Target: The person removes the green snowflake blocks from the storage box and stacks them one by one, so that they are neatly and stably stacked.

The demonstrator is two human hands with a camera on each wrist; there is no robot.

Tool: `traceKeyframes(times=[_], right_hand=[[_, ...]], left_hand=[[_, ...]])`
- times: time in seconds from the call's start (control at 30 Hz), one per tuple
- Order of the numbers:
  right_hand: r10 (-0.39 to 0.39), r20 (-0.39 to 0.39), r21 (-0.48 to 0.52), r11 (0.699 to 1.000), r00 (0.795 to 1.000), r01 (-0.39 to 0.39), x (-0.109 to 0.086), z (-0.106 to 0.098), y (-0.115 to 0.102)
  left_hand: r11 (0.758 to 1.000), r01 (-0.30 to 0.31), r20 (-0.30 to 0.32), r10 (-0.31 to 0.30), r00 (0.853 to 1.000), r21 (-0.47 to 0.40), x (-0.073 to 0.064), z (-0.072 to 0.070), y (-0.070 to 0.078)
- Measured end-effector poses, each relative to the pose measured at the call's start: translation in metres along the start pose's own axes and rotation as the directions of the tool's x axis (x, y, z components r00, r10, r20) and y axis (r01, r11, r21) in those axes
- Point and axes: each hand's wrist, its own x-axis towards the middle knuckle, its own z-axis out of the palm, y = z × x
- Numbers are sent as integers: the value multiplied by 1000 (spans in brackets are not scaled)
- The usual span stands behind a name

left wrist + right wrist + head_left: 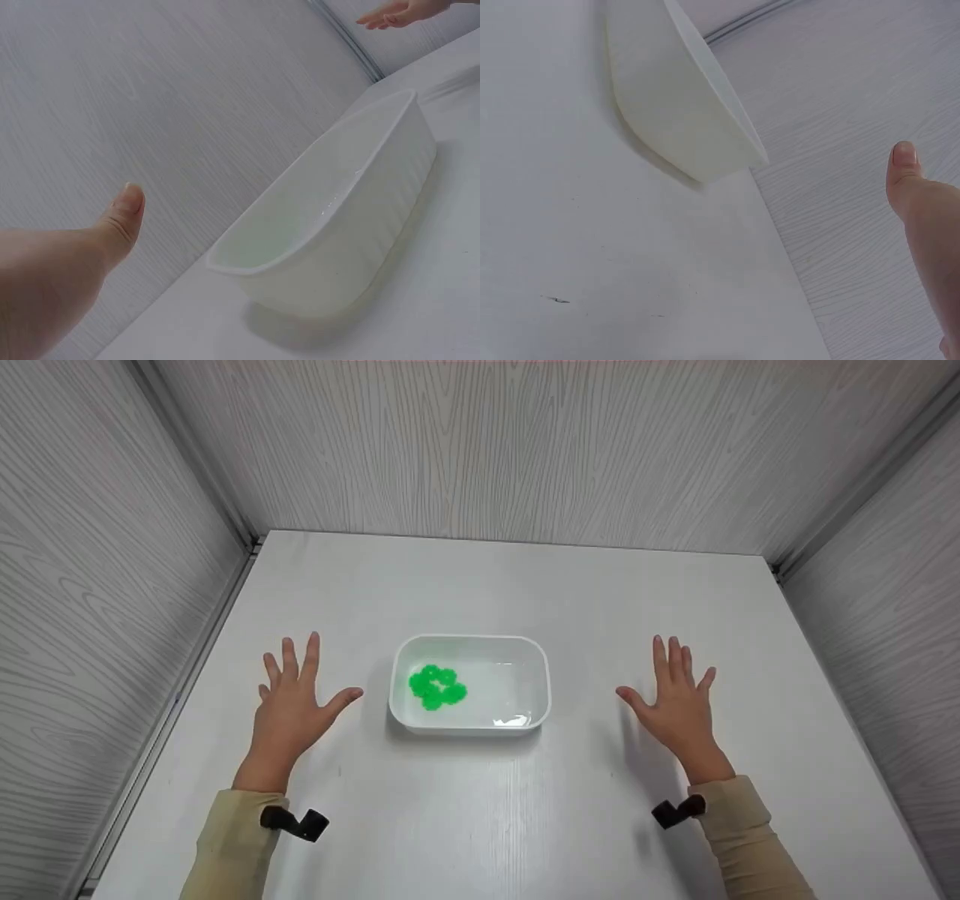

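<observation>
In the head view a white plastic tub (491, 686) with rounded corners stands on the table. Toward its left end lie several small green pieces (433, 694) with bumpy edges, close together; their exact kind is unclear. Bright glints show on the tub's floor at the right. My left hand (289, 712) is held to the left of the tub, fingers spread and thumb toward it. On the other side, my right hand (679, 709) is likewise spread, its thumb pointing at the tub. Neither hand touches anything. Both wrist views show the tub (330, 270) from the side, its green contents hidden.
The white table (465, 817) is bounded by a wood-grain back panel (480, 457) and by side panels at left and right. Each sleeve carries a small black wrist mount (304, 823). Small dark marks (557, 300) show on the tabletop in the right wrist view.
</observation>
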Motion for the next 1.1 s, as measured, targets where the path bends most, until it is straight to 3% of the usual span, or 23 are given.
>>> traceKeyframes(times=[0.27, 0.4, 0.8, 0.93, 1.1], right_hand=[[-3, -42, 85, 996, 999, 7, 7, 10, -12], [-40, -101, 117, 992, 994, 52, 13, 14, -22], [-177, -250, 121, 970, 952, 212, 26, 25, -51], [-231, -290, 121, 954, 929, 275, 29, 30, -61], [-247, -285, 150, 943, 926, 298, 32, 35, -76]], left_hand=[[990, 8, 37, -3, 999, -138, 6, 5, 2], [976, 15, 45, -5, 999, -215, 10, 8, 4], [916, -64, 69, 100, 993, -397, 20, 28, 6], [891, -54, 86, 103, 991, -450, 20, 35, 3], [869, -32, 106, 97, 990, -494, 19, 41, 2]])
